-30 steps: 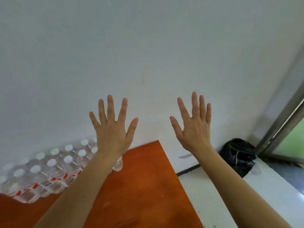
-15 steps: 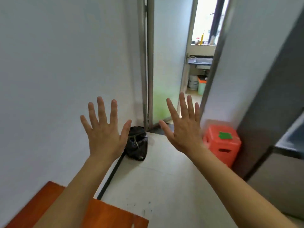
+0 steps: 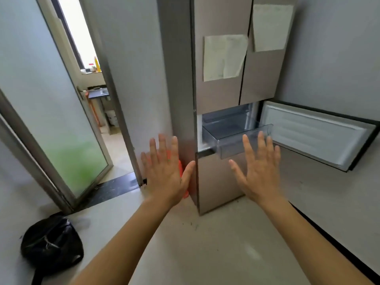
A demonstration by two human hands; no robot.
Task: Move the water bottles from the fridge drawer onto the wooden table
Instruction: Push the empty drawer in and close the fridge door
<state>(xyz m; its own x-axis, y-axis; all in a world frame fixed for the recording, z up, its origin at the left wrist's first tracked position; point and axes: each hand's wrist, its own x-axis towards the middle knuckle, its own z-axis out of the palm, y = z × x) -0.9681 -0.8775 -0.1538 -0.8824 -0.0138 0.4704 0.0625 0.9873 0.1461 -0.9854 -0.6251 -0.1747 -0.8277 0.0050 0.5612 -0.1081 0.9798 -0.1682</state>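
Note:
A tall grey fridge (image 3: 218,95) stands ahead with one lower door (image 3: 316,134) swung open to the right. A clear plastic drawer (image 3: 236,138) is pulled out of that compartment; I see no bottles in it. My left hand (image 3: 166,173) is raised with fingers spread, in front of the fridge's left corner, holding nothing. My right hand (image 3: 259,171) is raised the same way just below the drawer's front, apart from it and empty. The wooden table and the water bottles are out of view.
A black bag (image 3: 51,245) lies on the floor at lower left. A frosted glass door (image 3: 51,124) stands open at left onto another room. An orange stool (image 3: 184,177) shows partly behind my left hand. Papers (image 3: 224,56) hang on the fridge doors.
The view has swung right from the wooden table with its bottles, past the doorway, to the fridge. Both hands stay raised, spread and empty throughout.

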